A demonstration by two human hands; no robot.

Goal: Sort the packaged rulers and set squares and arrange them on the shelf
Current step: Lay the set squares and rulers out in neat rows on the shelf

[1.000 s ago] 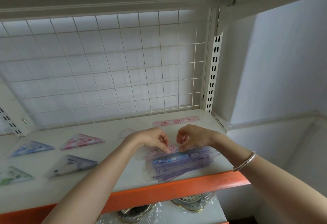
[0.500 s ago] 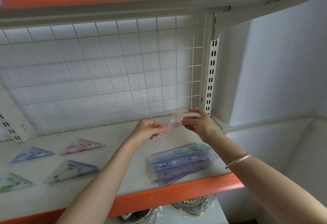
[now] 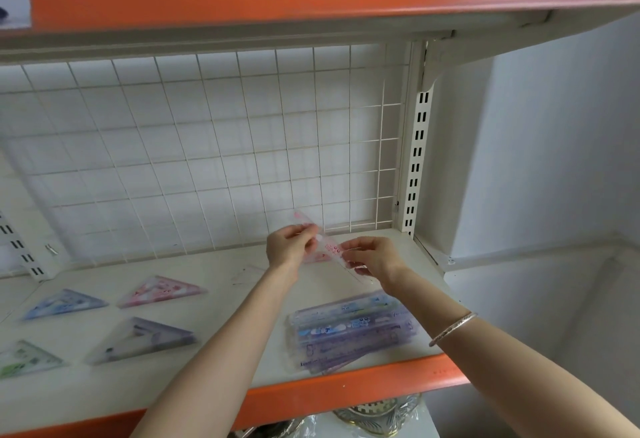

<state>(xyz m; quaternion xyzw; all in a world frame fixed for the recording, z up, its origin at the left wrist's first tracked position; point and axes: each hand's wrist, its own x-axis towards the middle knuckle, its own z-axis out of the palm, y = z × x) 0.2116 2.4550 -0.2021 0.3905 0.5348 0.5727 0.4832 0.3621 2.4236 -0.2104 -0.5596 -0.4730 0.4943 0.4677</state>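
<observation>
**Both hands pinching a pink pack behind the ruler pile**

I am holding a pink pack in clear wrap off the shelf, just behind the pile of purple ruler packs. My left hand is pinching its upper end and my right hand its lower end, so it is tilting between them. It is too blurred to tell ruler from set square. A bracelet is sitting on my right wrist, right of the pile. Left of the pile, four packs are lying flat and apart: the purple set square nearest, the pink set square behind it, the blue set square and green set square farthest. Behind the pile a wire grid is standing.
</observation>
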